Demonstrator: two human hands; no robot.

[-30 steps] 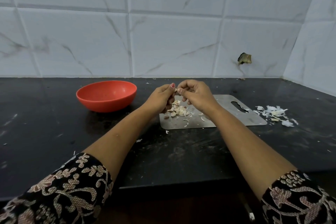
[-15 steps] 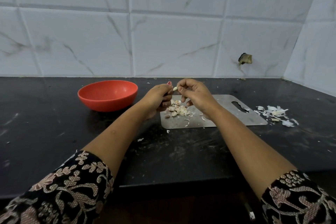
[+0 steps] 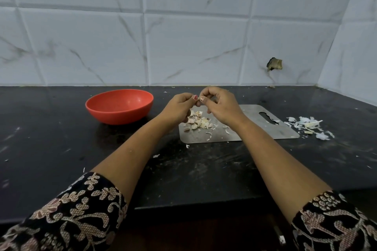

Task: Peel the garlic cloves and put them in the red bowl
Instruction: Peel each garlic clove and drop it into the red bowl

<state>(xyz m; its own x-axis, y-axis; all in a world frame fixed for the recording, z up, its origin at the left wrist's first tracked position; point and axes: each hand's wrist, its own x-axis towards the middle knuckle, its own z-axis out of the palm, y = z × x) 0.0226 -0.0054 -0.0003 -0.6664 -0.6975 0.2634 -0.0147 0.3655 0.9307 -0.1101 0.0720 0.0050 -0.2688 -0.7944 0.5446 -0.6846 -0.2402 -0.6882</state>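
1. Black floral-patterned sleeves (image 3: pixel 81 210), both forearms reaching forward over the black stone countertop (image 3: pixel 61 149).
2. Flat grey steel cutting board (image 3: pixel 265 130), handle slot to the right. On its left part lies a heap of small pale garlic cloves (image 3: pixel 199 121), lying every way, with loose skins among them.
3. Left hand (image 3: pixel 179 106) and right hand (image 3: pixel 220 106), raised just above that heap with thumb tips nearly touching. The fingers of both are curled in tight and pinch one garlic clove (image 3: pixel 197 102) between them. It is almost hidden, so its long axis and which way its tip points cannot be told.
   Step judged: stripping skin. Advice: left steadies, right nail lifts the skin at the root end and draws it along the length; work over the board.
4. Round red plastic bowl (image 3: pixel 119 106), left of the hands, well apart; no clove visible inside.
5. Pile of white papery peelings (image 3: pixel 308 125), right of the board.
6. White marble-veined tiled wall (image 3: pixel 193 36).
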